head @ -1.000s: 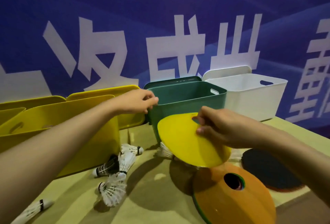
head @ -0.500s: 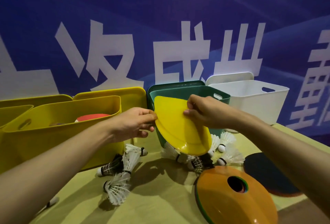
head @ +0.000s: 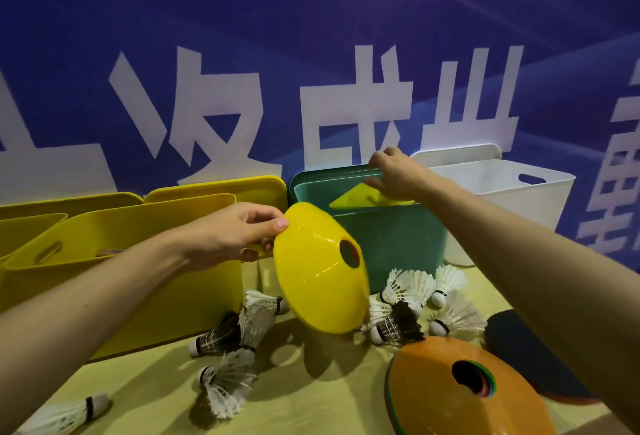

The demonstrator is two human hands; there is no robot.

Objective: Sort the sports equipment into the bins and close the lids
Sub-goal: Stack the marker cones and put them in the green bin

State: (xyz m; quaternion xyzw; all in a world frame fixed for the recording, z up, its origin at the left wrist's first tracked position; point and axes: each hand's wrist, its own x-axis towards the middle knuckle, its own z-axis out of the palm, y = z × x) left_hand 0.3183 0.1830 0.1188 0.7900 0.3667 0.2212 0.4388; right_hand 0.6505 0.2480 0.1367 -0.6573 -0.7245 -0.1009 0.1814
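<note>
Half a second earlier a single yellow disc was held between both hands in front of the green bin; now two discs are seen, one in each hand. The rim of a yellow plastic disc cone with a round centre hole (head: 320,270) is pinched by the left hand (head: 230,235), thumb on top and fingers curled beneath, so that the grip is clamped on it. This cone is held tilted in the air in front of the teal-green plastic bin (head: 388,233), above the desk (head: 311,396). The right hand (head: 394,175) has been moved up and over the bin's opening, where a second yellow disc cone (head: 360,199) is held at its edge, partly inside the bin; its grip is closed on that cone, though the fingertips are hidden. To the left a yellow plastic bin (head: 138,278) is stood, to the right a white plastic bin (head: 502,199). White and black feathered shuttlecocks (head: 412,306) are scattered on the desk below, near a stack of cones topped by an orange one (head: 460,393) and a dark round paddle (head: 530,362).
</note>
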